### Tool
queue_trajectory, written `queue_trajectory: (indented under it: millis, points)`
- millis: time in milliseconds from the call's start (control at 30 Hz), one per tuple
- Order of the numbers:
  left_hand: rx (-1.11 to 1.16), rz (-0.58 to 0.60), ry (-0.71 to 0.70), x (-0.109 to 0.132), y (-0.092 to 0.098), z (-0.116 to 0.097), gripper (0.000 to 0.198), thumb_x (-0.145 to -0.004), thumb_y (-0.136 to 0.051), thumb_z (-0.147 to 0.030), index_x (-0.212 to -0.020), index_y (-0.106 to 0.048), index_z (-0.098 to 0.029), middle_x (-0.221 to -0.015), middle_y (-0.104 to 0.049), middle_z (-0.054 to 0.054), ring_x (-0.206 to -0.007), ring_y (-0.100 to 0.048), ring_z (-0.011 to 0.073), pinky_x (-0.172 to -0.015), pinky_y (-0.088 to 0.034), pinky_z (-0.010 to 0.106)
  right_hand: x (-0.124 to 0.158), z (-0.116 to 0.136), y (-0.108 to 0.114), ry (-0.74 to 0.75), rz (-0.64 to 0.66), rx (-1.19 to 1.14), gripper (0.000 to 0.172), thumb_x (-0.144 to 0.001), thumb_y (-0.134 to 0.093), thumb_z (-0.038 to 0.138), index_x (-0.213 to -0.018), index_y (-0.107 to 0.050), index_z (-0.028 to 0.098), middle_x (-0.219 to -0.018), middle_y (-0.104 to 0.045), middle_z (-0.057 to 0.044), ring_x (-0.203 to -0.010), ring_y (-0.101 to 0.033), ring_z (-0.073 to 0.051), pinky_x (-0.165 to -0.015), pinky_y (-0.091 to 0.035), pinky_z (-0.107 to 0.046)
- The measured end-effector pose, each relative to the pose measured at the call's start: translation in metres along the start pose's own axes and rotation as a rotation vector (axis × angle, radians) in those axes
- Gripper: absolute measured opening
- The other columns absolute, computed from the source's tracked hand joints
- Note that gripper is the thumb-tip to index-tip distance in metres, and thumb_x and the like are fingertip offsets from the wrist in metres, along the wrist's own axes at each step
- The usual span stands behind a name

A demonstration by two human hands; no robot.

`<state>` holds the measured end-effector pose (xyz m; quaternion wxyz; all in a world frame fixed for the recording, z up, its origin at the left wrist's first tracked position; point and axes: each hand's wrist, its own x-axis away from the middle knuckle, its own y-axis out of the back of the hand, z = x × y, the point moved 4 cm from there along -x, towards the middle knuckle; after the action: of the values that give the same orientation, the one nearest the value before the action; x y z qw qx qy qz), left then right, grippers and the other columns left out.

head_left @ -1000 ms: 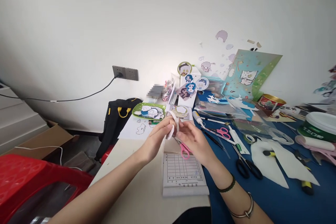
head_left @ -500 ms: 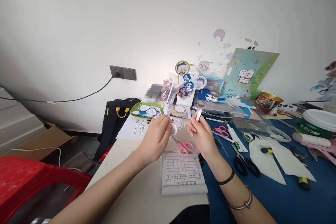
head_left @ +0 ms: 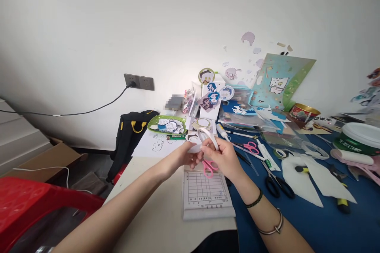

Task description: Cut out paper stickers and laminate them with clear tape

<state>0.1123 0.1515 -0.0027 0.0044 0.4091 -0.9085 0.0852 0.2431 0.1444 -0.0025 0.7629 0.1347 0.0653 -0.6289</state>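
My left hand (head_left: 186,156) pinches a small white paper piece (head_left: 194,148), partly covered by the fingers. Close beside it, my right hand (head_left: 222,157) is closed on a thin white strip (head_left: 214,142) that curls up in a loop above the fingertips. Whether the strip joins the paper piece cannot be made out. Below the hands, pink-handled scissors (head_left: 209,168) lie across the top of a printed form pad (head_left: 206,189). Just behind the fingers are a round cut-out picture (head_left: 192,137) and a drawing sheet (head_left: 148,146).
A green tray (head_left: 152,126) of paper cut-outs stands at the back left. On the blue right side lie black-handled scissors (head_left: 279,185), more pink scissors (head_left: 251,148), a glue tube (head_left: 268,158), a tape roll (head_left: 279,153) and white sheets (head_left: 329,180). A red chair (head_left: 35,201) is at left.
My hands have come together from apart. The white strip, upright in my right hand before, now curls in a loop near the paper piece. My left hand has lowered slightly.
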Motion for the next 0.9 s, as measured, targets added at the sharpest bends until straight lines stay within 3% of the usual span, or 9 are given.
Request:
queue_trajectory:
  millis: [67, 200, 300, 467, 567, 700, 900]
  points:
    - [0.003, -0.087, -0.095, -0.001, 0.004, -0.002, 0.04, -0.087, -0.034, -0.045, -0.077, -0.058, -0.015, -0.077, -0.056, 0.005, -0.063, -0.05, 0.0155, -0.058, -0.042, 0.029, -0.002, -0.002, 0.006, 0.009, -0.056, -0.058, 0.024, -0.08, -0.061, 0.039, -0.071, -0.057, 0.018, -0.054, -0.045, 0.004, -0.05, -0.036, -0.01, -0.051, -0.029, -0.025]
    - [-0.135, -0.275, -0.223, 0.0, 0.007, -0.008, 0.025, -0.079, -0.061, -0.04, -0.082, -0.06, -0.015, -0.076, -0.061, 0.003, -0.07, -0.057, 0.0154, -0.061, -0.045, 0.025, -0.006, -0.011, 0.014, -0.029, -0.141, -0.108, 0.025, -0.078, -0.065, 0.04, -0.07, -0.057, 0.017, -0.054, -0.033, 0.006, -0.051, -0.027, -0.009, -0.049, -0.021, -0.025]
    - [-0.148, -0.357, -0.245, 0.002, 0.008, -0.01, 0.021, -0.078, -0.064, -0.036, -0.076, -0.06, -0.015, -0.064, -0.061, 0.0, -0.062, -0.057, 0.0127, -0.058, -0.044, 0.023, -0.008, -0.012, 0.014, -0.056, -0.126, -0.19, 0.027, -0.079, -0.063, 0.043, -0.072, -0.056, 0.018, -0.053, -0.026, 0.007, -0.049, -0.022, -0.008, -0.049, -0.019, -0.025]
    - [-0.08, -0.443, -0.217, 0.002, 0.016, -0.007, 0.022, -0.075, -0.068, -0.034, -0.07, -0.058, -0.015, -0.065, -0.066, 0.003, -0.063, -0.062, 0.0146, -0.058, -0.047, 0.024, -0.008, -0.008, 0.016, -0.035, -0.077, -0.315, 0.034, -0.087, -0.046, 0.05, -0.082, -0.052, 0.018, -0.052, -0.021, 0.009, -0.046, -0.014, -0.008, -0.047, -0.014, -0.026]
    - [-0.031, -0.481, -0.224, 0.003, 0.021, -0.007, 0.023, -0.072, -0.072, -0.032, -0.068, -0.056, -0.016, -0.065, -0.067, 0.002, -0.067, -0.066, 0.0164, -0.06, -0.048, 0.025, -0.005, -0.008, 0.016, -0.048, -0.019, -0.189, 0.029, -0.09, -0.043, 0.049, -0.093, -0.047, 0.02, -0.053, -0.025, 0.009, -0.046, -0.019, -0.009, -0.048, -0.017, -0.025]
    - [-0.019, -0.496, -0.233, 0.004, 0.025, -0.009, 0.024, -0.072, -0.072, -0.034, -0.07, -0.055, -0.017, -0.064, -0.069, 0.002, -0.07, -0.069, 0.019, -0.062, -0.05, 0.026, 0.0, -0.006, 0.017, 0.005, -0.057, 0.013, 0.026, -0.093, -0.042, 0.045, -0.108, -0.042, 0.024, -0.057, -0.035, 0.007, -0.051, -0.032, -0.012, -0.051, -0.026, -0.025]
    - [-0.003, -0.524, -0.234, 0.005, 0.027, -0.01, 0.021, -0.07, -0.073, -0.033, -0.077, -0.063, -0.016, -0.069, -0.073, 0.005, -0.076, -0.071, 0.0227, -0.069, -0.054, 0.032, 0.0, -0.002, 0.017, 0.105, -0.203, 0.113, 0.019, -0.09, -0.048, 0.04, -0.091, -0.053, 0.022, -0.065, -0.048, 0.002, -0.057, -0.046, -0.013, -0.056, -0.038, -0.027]
